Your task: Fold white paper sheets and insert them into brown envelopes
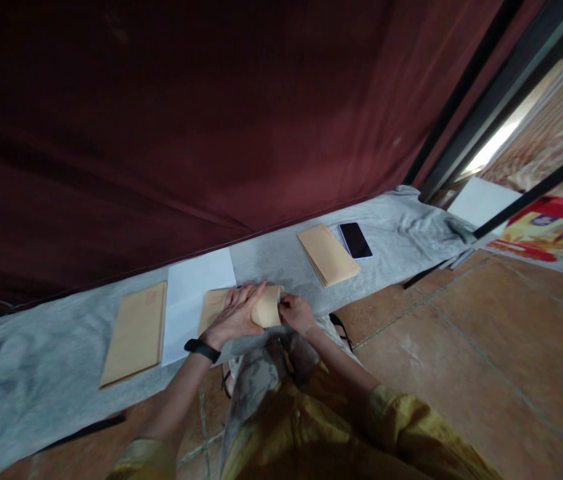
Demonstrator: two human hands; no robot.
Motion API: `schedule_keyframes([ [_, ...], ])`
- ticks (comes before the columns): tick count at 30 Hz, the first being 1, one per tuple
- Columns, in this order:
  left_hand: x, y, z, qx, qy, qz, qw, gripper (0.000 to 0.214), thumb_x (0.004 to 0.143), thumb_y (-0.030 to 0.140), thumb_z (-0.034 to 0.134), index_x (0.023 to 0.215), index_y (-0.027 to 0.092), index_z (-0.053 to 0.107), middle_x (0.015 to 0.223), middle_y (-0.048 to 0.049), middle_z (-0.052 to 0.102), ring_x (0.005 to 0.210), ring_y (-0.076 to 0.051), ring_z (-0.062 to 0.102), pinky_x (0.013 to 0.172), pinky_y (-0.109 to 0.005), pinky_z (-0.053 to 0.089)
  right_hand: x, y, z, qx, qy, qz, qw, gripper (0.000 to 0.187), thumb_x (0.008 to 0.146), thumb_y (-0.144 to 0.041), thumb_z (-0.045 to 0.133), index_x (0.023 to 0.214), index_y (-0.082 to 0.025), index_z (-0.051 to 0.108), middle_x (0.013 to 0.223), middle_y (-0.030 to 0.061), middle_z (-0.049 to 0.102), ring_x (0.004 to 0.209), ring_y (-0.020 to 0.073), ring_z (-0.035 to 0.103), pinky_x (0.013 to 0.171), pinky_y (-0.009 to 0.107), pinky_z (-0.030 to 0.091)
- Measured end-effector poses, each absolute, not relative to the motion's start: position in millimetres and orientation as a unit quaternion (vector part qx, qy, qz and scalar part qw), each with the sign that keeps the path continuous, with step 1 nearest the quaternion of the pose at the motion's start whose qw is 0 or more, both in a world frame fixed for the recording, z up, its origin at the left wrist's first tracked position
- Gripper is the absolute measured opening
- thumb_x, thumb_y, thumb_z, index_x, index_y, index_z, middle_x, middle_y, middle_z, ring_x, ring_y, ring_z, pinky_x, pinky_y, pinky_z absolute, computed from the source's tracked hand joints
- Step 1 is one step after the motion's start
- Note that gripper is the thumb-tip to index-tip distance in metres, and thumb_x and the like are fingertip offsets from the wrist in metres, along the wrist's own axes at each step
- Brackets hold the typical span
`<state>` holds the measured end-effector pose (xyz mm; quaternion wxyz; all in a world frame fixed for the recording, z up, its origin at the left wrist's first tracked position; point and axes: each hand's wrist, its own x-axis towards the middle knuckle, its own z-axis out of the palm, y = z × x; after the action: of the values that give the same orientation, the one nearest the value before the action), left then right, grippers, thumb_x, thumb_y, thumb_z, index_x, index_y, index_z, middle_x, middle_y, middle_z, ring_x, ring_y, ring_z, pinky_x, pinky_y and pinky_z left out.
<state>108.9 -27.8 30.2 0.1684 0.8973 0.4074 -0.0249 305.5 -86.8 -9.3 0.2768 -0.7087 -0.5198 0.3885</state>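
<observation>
A brown paper envelope [267, 309] lies in front of me on the cloth-covered bench, its right end curled up. Across its middle rests my left hand [239, 313], palm down with fingers stretched out. My right hand [296, 313] pinches the envelope's raised right edge between thumb and fingers. Just left of this envelope are white paper sheets [201, 277], partly under it. Farther left is a stack of brown envelopes [136, 333]. To the right, another small pile of brown envelopes [328, 255] lies beside a dark-screened phone [356, 240].
A grey cloth [36, 347] covers the narrow bench. Behind it hangs a dark red curtain [211, 133]. Black metal bars [481, 100] stand at the right, near a red and yellow box [551, 233] on the tiled floor [461, 333]. My knees are close to the bench's front edge.
</observation>
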Motion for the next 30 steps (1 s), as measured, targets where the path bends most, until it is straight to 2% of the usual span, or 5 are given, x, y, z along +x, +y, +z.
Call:
schedule_keyframes([
  [7,111.2,-28.6,33.6,0.901,0.403,-0.010,0.160,0.126,0.062,0.040,0.084,0.161,0.028,0.008,0.157,-0.0161,0.035,0.148,-0.038,0.026,0.121,-0.058,0.010,302.5,-90.9,-10.1,-0.737,-0.507,0.356,0.270,0.013,0.088,-0.020,0.059,0.095,-0.019,0.069,0.088,0.0066,0.075,0.086,0.0198,0.070,0.069,0.023,0.044],
  [14,113.3,-28.3,37.8,0.909,0.391,-0.015,0.141,0.125,0.062,0.039,0.084,0.161,0.027,0.009,0.159,-0.0173,0.033,0.150,-0.039,0.023,0.121,-0.059,0.012,309.3,-99.6,-15.2,-0.725,-0.474,0.331,0.375,0.032,0.083,-0.026,0.064,0.113,-0.018,0.057,0.092,0.0070,0.071,0.087,0.0240,0.068,0.073,0.031,0.049],
  [19,115.9,-29.2,43.1,0.922,0.369,-0.021,0.117,0.123,0.063,0.039,0.083,0.161,0.025,0.009,0.160,-0.0191,0.030,0.151,-0.039,0.021,0.121,-0.060,0.010,317.9,-94.2,-18.3,-0.686,-0.461,0.381,0.415,0.010,0.075,-0.026,0.067,0.081,-0.021,0.061,0.083,0.0025,0.066,0.087,0.0205,0.061,0.073,0.029,0.046],
  [22,118.4,-28.7,47.9,0.930,0.353,-0.018,0.106,0.122,0.064,0.039,0.083,0.161,0.026,0.011,0.160,-0.0184,0.030,0.151,-0.039,0.020,0.121,-0.059,0.009,320.7,-91.1,-19.1,-0.634,-0.426,0.479,0.433,0.015,0.073,-0.028,0.065,0.065,-0.021,0.055,0.065,-0.0027,0.058,0.071,0.0146,0.056,0.063,0.024,0.042],
  [30,127.8,-25.0,57.5,0.936,0.335,-0.021,0.102,0.115,0.067,0.038,0.082,0.160,0.027,0.016,0.163,-0.0174,0.028,0.153,-0.037,0.017,0.122,-0.060,0.007,321.5,-92.9,-17.6,-0.579,-0.356,0.564,0.468,0.012,0.072,-0.031,0.060,0.067,-0.020,0.060,0.053,-0.0049,0.055,0.046,0.0093,0.046,0.045,0.020,0.035],
])
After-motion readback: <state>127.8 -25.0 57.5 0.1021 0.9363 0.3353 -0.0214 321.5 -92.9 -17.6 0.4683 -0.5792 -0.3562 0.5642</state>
